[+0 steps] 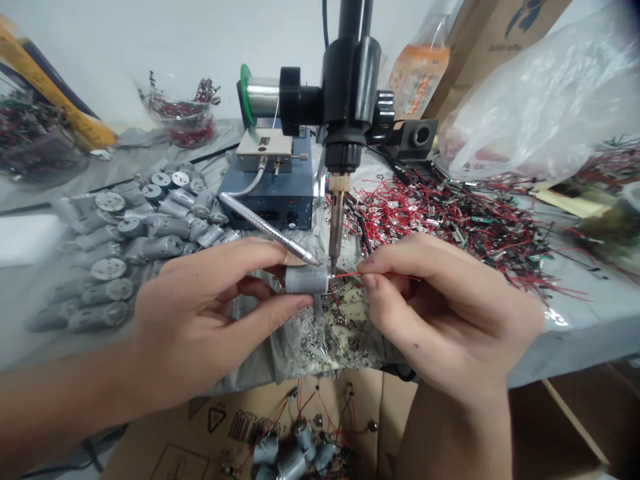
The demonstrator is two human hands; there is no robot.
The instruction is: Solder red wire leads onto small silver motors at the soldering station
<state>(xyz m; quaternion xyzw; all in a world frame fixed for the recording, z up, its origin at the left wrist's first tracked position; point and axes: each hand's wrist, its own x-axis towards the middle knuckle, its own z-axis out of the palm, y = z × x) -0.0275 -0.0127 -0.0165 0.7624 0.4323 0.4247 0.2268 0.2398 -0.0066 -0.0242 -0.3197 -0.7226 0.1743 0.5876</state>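
Note:
Between the thumb and fingers of my left hand (215, 307) is a small grey cylindrical motor (306, 280), lying level with its terminal end to the right. My right hand (440, 300) pinches a thin red wire (349, 274), whose left end meets that terminal end. Directly above this joint, the tip of an upright soldering iron (336, 233) touches or nearly touches it. A silver flexible tube (273, 230) slants down from the left and ends just over the motor.
Loose grey motors (160, 227) lie at the left. A pile of red wires with small parts (440, 213) spreads at the right. Behind stand a blue soldering unit (270, 207) and a solder spool (263, 97). Wired motors (293, 460) sit low over cardboard (175, 433).

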